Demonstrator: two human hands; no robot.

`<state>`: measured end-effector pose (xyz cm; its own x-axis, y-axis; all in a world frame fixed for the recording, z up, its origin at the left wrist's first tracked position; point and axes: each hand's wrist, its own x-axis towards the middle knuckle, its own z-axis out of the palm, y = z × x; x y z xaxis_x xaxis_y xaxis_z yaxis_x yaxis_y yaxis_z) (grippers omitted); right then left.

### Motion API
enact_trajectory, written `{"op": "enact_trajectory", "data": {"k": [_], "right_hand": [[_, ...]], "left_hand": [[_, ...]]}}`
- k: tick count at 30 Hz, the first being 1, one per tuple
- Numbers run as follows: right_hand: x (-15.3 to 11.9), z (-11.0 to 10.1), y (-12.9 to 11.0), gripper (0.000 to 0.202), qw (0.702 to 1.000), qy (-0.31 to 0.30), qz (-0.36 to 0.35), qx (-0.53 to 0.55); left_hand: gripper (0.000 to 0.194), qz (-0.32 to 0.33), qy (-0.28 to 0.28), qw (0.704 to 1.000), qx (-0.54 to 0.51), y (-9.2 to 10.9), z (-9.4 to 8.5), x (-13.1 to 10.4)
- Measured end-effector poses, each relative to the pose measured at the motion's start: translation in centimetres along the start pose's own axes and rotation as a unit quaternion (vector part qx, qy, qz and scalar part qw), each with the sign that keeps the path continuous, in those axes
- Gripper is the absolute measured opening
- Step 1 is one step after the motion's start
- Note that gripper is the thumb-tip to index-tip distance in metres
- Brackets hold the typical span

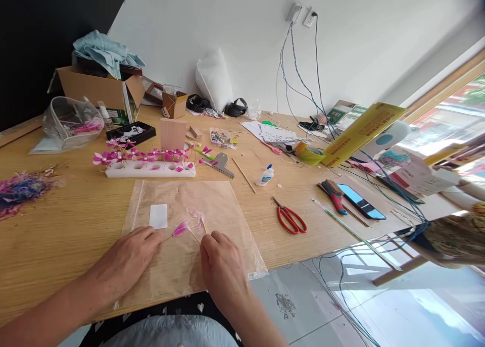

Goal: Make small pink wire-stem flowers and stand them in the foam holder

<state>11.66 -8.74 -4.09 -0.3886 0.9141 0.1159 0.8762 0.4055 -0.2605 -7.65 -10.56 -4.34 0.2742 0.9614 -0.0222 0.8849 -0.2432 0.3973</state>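
A clear plastic bag lies flat on the wooden table before me, with a white label on it. Over the bag, my left hand is closed, its fingertips pinching the thin stem of a magenta petal. Pale, wispy petals with thin stems stand just to the right of it. My right hand is closed round these thin pale stems, and its curled fingers hide their lower ends.
Behind the bag, a white foam holder bears several magenta flowers. To the right are red-handled scissors, a glue bottle, a thin wooden stick, a brush and a phone. Cables hang over the table's right edge.
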Motion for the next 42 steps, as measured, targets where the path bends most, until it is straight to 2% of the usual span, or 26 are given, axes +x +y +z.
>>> {"op": "enact_trajectory", "data": {"k": [3,8,12,18,24,27,30,34,42], "right_hand": [[-0.2,0.4,-0.4,0.019,0.999,0.032,-0.018,0.013],[0.5,1.6,-1.1,0.017,0.998,0.002,-0.055,0.003],[1.0,1.3,-0.3,0.016,0.999,-0.010,-0.040,-0.015],[0.1,0.9,0.0,0.019,0.998,0.063,-0.030,-0.007],[0.3,2.0,-0.6,0.018,0.997,0.022,-0.069,-0.005],[0.8,2.2,0.1,0.017,0.998,0.026,-0.049,-0.020],[0.9,2.2,0.8,0.019,0.997,0.079,-0.011,-0.016],[0.4,2.5,1.1,0.022,0.989,0.128,0.022,0.075],[0.3,2.3,1.1,0.018,0.976,0.123,0.069,0.164]], "left_hand": [[0.028,0.006,0.003,1.000,0.004,-0.1,0.1,0.0],[0.028,0.009,0.021,1.000,0.017,0.0,0.1,0.1],[0.026,0.006,0.029,0.999,0.016,0.2,0.0,0.0],[0.027,0.006,0.023,1.000,0.016,0.1,0.2,0.0],[0.025,0.004,0.016,0.999,0.039,0.2,0.0,0.3],[0.027,0.002,0.015,0.999,0.040,0.3,-0.2,0.3],[0.028,0.006,0.022,0.999,0.035,0.0,-0.2,0.2],[0.029,0.028,0.043,0.998,0.036,-0.5,-0.1,0.0],[0.028,0.053,0.053,0.995,0.066,-0.1,-1.5,0.4]]}}
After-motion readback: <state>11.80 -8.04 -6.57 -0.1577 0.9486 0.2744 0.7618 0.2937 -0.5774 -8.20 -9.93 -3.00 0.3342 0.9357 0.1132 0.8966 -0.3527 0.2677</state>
